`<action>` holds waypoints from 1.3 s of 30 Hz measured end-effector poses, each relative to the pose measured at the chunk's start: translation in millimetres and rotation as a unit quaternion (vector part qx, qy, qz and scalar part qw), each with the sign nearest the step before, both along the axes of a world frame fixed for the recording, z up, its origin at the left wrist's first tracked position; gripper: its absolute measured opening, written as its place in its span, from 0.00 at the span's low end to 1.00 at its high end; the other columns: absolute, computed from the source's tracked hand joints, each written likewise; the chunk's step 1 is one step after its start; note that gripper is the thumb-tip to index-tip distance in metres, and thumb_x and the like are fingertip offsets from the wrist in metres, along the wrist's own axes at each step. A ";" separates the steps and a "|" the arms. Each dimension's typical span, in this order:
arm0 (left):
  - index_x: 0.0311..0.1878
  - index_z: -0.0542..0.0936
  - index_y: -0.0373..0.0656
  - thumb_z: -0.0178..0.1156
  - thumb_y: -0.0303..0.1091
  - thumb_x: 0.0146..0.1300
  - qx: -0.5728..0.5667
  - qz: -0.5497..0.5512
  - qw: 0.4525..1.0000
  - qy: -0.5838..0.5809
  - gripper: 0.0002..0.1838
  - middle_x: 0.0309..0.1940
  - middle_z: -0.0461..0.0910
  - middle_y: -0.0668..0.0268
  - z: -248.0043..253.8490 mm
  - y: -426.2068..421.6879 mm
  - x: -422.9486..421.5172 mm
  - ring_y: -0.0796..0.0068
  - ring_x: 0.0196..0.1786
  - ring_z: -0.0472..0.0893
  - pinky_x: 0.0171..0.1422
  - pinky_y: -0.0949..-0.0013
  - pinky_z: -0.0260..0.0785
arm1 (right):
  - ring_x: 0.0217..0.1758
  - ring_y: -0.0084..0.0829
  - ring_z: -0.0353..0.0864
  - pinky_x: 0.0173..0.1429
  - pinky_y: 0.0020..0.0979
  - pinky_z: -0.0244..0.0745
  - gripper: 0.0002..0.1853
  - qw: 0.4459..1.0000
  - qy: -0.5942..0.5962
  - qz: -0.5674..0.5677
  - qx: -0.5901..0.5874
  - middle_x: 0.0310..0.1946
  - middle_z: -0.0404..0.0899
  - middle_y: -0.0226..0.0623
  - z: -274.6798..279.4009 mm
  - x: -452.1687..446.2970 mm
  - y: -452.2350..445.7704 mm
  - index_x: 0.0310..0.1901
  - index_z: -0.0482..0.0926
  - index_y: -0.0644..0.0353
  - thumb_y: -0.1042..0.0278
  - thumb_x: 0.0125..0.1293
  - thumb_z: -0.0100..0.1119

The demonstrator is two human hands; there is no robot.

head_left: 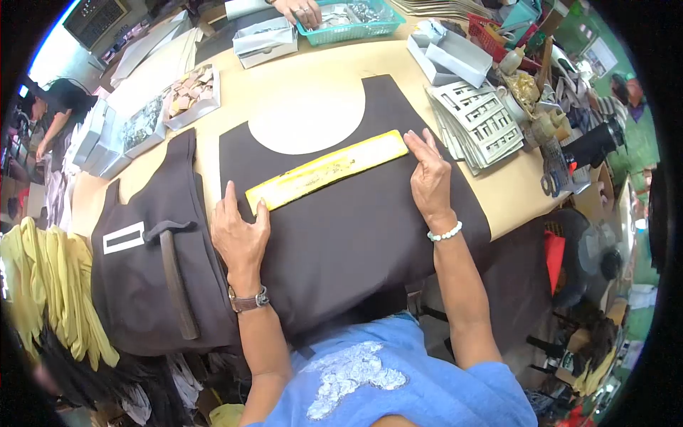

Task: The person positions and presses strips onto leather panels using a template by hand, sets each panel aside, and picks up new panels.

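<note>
A long yellow bar with worn dark specks (pixel 327 169) lies slantwise across a dark brown apron-shaped piece (pixel 356 235), just below its curved neck cutout. My left hand (pixel 242 231), wearing a watch, has its fingers spread around the bar's left end, the thumb touching the lower edge. At the other end, my right hand (pixel 431 178), with a beaded bracelet, has outstretched fingertips against the bar's corner. Neither hand visibly wraps round it. To the left, a hammer (pixel 176 281) and a white rectangular frame (pixel 124 238) rest on more dark pieces (pixel 135 299).
Stacked cut-out templates (pixel 484 124) lie right, near scissors (pixel 551 183). White boxes (pixel 192 96) of small pieces stand left. Another person's hand (pixel 299 10) reaches by a teal basket (pixel 352 32). Yellow gloves (pixel 53 277) hang at the left edge.
</note>
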State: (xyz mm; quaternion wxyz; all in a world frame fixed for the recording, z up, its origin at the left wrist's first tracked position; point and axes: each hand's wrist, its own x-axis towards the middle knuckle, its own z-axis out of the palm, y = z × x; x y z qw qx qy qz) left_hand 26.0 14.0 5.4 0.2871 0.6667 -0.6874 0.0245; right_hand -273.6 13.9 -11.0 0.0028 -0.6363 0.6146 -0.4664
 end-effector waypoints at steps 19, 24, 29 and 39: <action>0.55 0.75 0.36 0.63 0.30 0.52 0.030 -0.029 0.992 0.118 0.25 0.43 0.80 0.56 -0.2 2.4 -4.1 0.62 0.51 0.75 0.56 0.62 0.67 | 0.65 0.47 0.65 0.70 0.52 0.49 0.19 0.992 0.027 -0.051 0.109 0.54 0.75 0.45 -9.1 1.7 -3.0 0.58 0.71 0.63 0.73 0.65 0.48; 0.55 0.75 0.36 0.59 0.26 0.51 0.039 0.001 0.996 0.085 0.24 0.43 0.81 0.57 5.2 5.3 -4.1 0.60 0.51 0.74 0.57 0.59 0.65 | 0.52 0.38 0.75 0.63 0.41 0.59 0.17 0.989 0.023 -0.108 0.101 0.42 0.80 0.41 2.1 3.1 0.3 0.53 0.73 0.67 0.76 0.61 0.52; 0.56 0.75 0.37 0.57 0.25 0.53 0.023 -0.026 0.994 0.101 0.24 0.46 0.81 0.58 -7.1 1.8 0.3 0.59 0.56 0.72 0.63 0.58 0.60 | 0.47 0.35 0.80 0.59 0.36 0.67 0.16 0.981 -0.127 -0.096 0.112 0.38 0.83 0.41 5.6 4.2 -0.2 0.52 0.73 0.70 0.78 0.62 0.52; 0.53 0.77 0.40 0.57 0.28 0.53 0.037 -0.023 0.997 0.063 0.21 0.49 0.79 0.58 -4.9 4.3 -1.1 0.53 0.61 0.69 0.67 0.53 0.56 | 0.49 0.37 0.80 0.57 0.32 0.70 0.18 0.978 -0.100 -0.026 0.180 0.44 0.81 0.45 15.7 -4.8 3.8 0.53 0.73 0.70 0.76 0.61 0.52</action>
